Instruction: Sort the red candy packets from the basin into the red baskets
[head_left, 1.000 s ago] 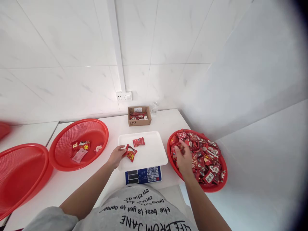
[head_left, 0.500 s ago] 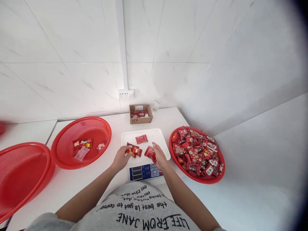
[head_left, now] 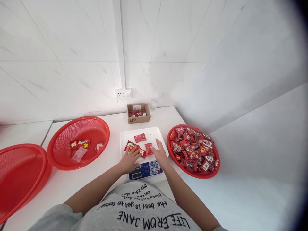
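Nearest of all, below both hands, a grey shirt [head_left: 141,205] with dark lettering fills the bottom of the view. Just beyond it, the blue keypad panel of a scale [head_left: 149,168] lies between the wrists; its side toward the body presumably leaves the keys and displays readable. The left hand [head_left: 130,160] is palm down, fingers spread and extended over two gold-marked packets [head_left: 131,146], apparently steadying or flattening them rather than gripping. The right hand [head_left: 161,155] is open too, thumb and fingers parted, its thumb close by a plain red packet [head_left: 148,149]; whether they touch I cannot tell. These packets lie on a white tray [head_left: 156,134] under the hands, and its low rim would help stop small wrapped things sliding off. Past the fingertips, near the tray's far side, lies one more red packet [head_left: 140,138].

To the right of the right hand, a red basket [head_left: 207,175] heaped with packets stands just beside the tray, probably so that hand can reach it easily. Left of the left hand, a second basket [head_left: 91,128] holds a few wrapped pieces, with another basket [head_left: 19,173] farther left. Beyond both hands, a cardboard box [head_left: 139,119] contains more packets, next to a clear jar [head_left: 153,104] near the wall.
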`<state>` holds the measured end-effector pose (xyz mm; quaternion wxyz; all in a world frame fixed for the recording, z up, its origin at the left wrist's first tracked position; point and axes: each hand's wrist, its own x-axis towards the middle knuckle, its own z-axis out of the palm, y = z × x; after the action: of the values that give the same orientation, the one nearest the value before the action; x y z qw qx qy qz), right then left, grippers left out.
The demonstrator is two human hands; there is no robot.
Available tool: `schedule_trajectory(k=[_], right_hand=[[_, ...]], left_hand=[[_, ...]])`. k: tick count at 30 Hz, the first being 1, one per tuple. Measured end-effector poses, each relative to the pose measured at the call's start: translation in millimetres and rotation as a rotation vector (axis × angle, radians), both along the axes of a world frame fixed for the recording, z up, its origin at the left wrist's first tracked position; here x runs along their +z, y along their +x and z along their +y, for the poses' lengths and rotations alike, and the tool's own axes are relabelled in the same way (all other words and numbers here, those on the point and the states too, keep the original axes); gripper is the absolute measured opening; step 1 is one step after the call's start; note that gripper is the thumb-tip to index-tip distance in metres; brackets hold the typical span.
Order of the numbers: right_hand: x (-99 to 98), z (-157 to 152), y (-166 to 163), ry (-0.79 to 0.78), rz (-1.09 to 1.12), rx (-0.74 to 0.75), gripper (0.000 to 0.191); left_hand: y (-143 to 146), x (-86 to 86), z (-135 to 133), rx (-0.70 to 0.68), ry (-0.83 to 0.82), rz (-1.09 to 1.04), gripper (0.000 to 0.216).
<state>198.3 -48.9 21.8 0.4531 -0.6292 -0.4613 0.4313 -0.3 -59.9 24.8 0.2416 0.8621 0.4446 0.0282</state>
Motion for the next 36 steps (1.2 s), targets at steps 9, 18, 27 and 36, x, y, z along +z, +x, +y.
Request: schedule_trajectory(k=[9,18,27,36], right_hand=[[-29.6,-19.5,-5.5,0.022,-0.748,0.373,0.048],[-15.1,-9.9,-25.0,0.031,-0.93,0.504,0.05],[-16.6,1.4,-24.9,0.047,-1.004,0.41,0.038],[-22.7,-11.0,-23.7,0.064,-0.986,0.35,0.044]], left_hand=[[-4.4,-0.6,5.3,0.065,0.018,0.12,0.062],[-7.7,1.4,17.7,0.015,0.012,0.1,0.063],[-12.0,1.1,10.3,0.007,0.005,0.179,0.065],[-13.7,0.4,1.1,0.104,0.024,0.188,0.076]])
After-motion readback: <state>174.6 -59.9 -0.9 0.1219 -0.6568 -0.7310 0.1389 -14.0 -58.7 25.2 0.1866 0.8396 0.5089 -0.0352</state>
